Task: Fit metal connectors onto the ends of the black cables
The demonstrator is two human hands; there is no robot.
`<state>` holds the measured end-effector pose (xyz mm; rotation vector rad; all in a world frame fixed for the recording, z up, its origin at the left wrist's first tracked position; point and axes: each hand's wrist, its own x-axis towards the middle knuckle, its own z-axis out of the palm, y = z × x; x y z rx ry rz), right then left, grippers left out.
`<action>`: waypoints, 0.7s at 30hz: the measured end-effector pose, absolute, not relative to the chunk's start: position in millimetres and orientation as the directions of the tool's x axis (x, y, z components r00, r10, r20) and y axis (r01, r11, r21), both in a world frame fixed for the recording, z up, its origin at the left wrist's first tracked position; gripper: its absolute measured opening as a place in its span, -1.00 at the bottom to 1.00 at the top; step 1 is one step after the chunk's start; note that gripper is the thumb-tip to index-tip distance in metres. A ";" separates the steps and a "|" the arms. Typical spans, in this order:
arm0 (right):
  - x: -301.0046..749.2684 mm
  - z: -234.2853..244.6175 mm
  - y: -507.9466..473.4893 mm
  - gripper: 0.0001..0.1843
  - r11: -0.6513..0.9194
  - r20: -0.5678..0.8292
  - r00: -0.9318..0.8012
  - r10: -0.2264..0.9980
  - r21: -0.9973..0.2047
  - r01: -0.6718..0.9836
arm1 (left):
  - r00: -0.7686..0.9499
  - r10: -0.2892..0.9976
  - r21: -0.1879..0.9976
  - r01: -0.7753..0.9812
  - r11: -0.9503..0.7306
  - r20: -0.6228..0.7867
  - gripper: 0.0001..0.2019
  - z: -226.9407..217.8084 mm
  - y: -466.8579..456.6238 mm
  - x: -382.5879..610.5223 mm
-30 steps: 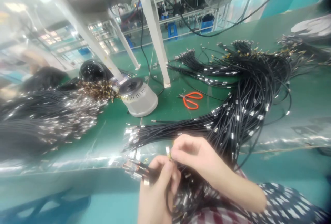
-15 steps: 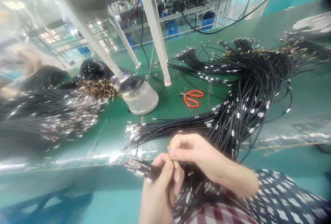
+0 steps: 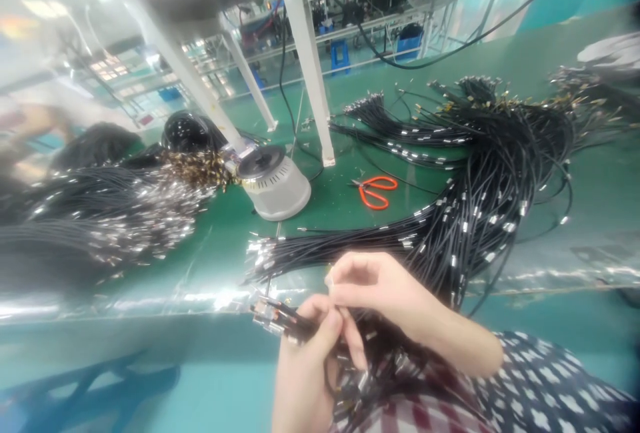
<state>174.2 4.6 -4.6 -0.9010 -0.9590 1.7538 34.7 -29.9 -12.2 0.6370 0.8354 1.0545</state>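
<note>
My left hand (image 3: 317, 339) is closed round a bundle of black cables (image 3: 287, 319), whose silvery ends stick out to the left. Thumb and forefinger of my right hand (image 3: 363, 283) pinch a tiny pale piece (image 3: 329, 281) just above my left thumb; it is too small and blurred to name. More black cables (image 3: 395, 366) with metal ends lie in my lap beneath both hands. Beyond them, on the green bench top, a long bunch of cables (image 3: 340, 244) stretches leftward from a larger heap (image 3: 500, 159).
Orange-handled scissors (image 3: 377, 191) lie on the green bench (image 3: 330, 206). A round grey-white device (image 3: 277, 186) with a black top stands left of them, near white shelf posts (image 3: 307, 66). Blurred cable piles (image 3: 115, 213) cover the left side. A person's arm (image 3: 43, 123) shows at far left.
The view has shifted slightly, so the bench things appear a little further right. My hands stay close together, and the left hand's lower fingers have straightened somewhat.
</note>
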 end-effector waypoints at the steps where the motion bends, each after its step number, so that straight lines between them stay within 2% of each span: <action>1: 174.4 -8.0 7.5 -0.80 -0.321 -0.152 -0.394 0.906 -0.854 -0.409 | 0.279 0.921 0.778 -0.500 0.380 -0.271 -0.83 -12.5 -29.7 34.5; 4: 172.8 -16.6 14.9 -0.79 -0.321 -0.040 -0.493 0.869 -0.805 -0.499 | 0.374 0.902 0.741 -0.538 0.402 -0.218 -0.81 -13.6 -27.5 34.5; 7: 170.7 -19.9 20.1 -0.77 -0.226 0.046 -0.435 0.899 -0.803 -0.552 | 0.454 0.875 0.697 -0.572 0.431 -0.169 -0.74 -15.2 -24.1 35.0; 10: 174.3 -16.2 22.1 -0.84 -0.156 0.102 -0.414 0.905 -0.825 -0.543 | 0.503 0.852 0.663 -0.591 0.460 -0.144 -0.76 -16.6 -22.0 34.4; 13: 183.9 -9.8 21.1 -0.92 -0.046 0.143 -0.419 0.896 -0.911 -0.409 | 0.482 0.860 0.667 -0.587 0.459 -0.167 -0.80 -16.4 -21.5 33.4; 16: 192.4 -7.7 18.1 -0.72 0.098 0.173 -0.357 0.918 -0.971 -0.217 | 0.448 0.866 0.682 -0.564 0.466 -0.221 -0.82 -14.2 -21.3 34.1; 18: 194.2 -8.9 14.6 -0.65 0.138 0.192 -0.307 0.932 -0.973 -0.187 | 0.434 0.865 0.687 -0.550 0.476 -0.252 -0.83 -12.7 -21.4 35.6; 21: 192.6 -7.9 4.3 -0.75 0.146 0.192 -0.244 0.951 -0.970 -0.195 | 0.431 0.861 0.698 -0.528 0.484 -0.270 -0.83 -11.7 -21.3 37.2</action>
